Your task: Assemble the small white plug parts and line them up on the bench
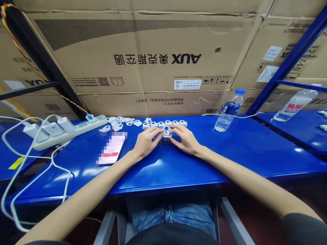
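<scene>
My left hand (146,142) and my right hand (187,140) meet over the middle of the blue table. Between their fingertips is a small white plastic piece with a round ring (167,132), held upright from both sides. Small dark and reddish bits show just beneath it, too small to make out. Right behind my fingers stands a row of similar white ring pieces (160,124). More white ring pieces (118,127) lie loosely to the left of that row.
A phone (113,148), partly blurred out, lies left of my left hand. Farther left is a white power strip (81,128) with chargers and looping cables. A water bottle (229,112) stands at right, another bottle (293,106) beyond the blue post. Large cardboard boxes (153,37) wall the back.
</scene>
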The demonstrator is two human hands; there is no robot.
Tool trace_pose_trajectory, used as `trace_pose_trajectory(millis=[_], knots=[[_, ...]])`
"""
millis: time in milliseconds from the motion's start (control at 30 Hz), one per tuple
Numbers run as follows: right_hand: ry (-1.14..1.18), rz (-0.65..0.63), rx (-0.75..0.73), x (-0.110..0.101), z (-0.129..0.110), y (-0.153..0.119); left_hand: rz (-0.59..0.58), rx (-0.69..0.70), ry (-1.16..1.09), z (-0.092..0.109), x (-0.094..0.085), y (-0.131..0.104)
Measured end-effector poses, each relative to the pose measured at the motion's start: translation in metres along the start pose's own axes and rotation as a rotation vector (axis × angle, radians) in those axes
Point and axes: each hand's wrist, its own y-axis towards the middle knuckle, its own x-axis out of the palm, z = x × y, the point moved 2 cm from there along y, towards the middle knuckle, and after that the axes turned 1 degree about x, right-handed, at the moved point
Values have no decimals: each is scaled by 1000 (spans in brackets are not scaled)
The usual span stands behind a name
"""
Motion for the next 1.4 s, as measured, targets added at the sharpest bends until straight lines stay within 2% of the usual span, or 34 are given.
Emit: trace_pose_trajectory(millis=[233, 367, 467, 567, 733, 933, 1167, 1400], knots=[[5, -15, 23, 2, 3, -1, -84, -35, 40, 2, 1, -1], [-4, 7, 66, 0, 9, 2, -94, -112, 57, 1, 2, -1], [-33, 53, 125, -8, 25, 4, -113, -170, 69, 0, 2, 0], [-100, 79, 208, -21, 51, 5, -210, -152, 62, 0, 3, 0], [-285, -42, 334, -45, 99, -4, -341, -20, 42, 5, 7, -2], [-382, -190, 520, -58, 136, -17, -372, 37, 13, 5, 9, -3], [-348, -286, 608, -54, 156, -27, -357, 68, 26, 5, 10, -4], [-337, -291, 617, -51, 156, -26, -357, 30, 24, 6, 10, -3]])
